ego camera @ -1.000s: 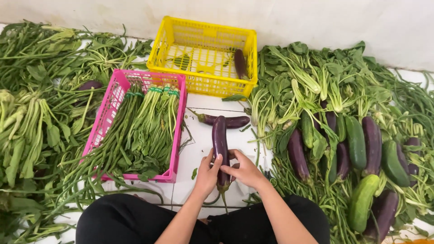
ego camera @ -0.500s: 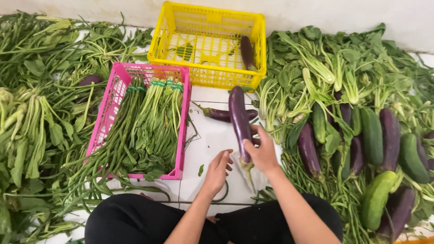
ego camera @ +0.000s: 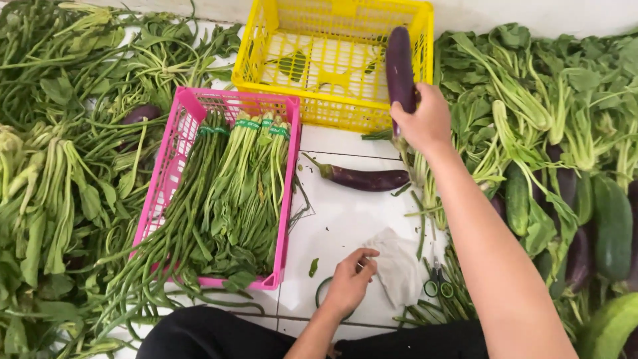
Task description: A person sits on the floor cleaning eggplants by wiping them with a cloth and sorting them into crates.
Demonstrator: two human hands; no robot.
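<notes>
Right hand (ego camera: pixel 425 123) grips a purple eggplant (ego camera: pixel 401 66) upright at the yellow crate (ego camera: pixel 266 60).
Eggplant's long axis points over the crate's near-right rim; left hand (ego camera: pixel 349 286), loosely curled, touches a white cloth (ego camera: pixel 399 269).

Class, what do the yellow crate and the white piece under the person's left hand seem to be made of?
Yellow crate: looks like moulded plastic, smooth and slightly glossy, with a regular lattice of holes in floor and walls. White piece by the left hand: probably soft cloth or tissue, matt and crumpled into folds; which one is unclear.
</notes>
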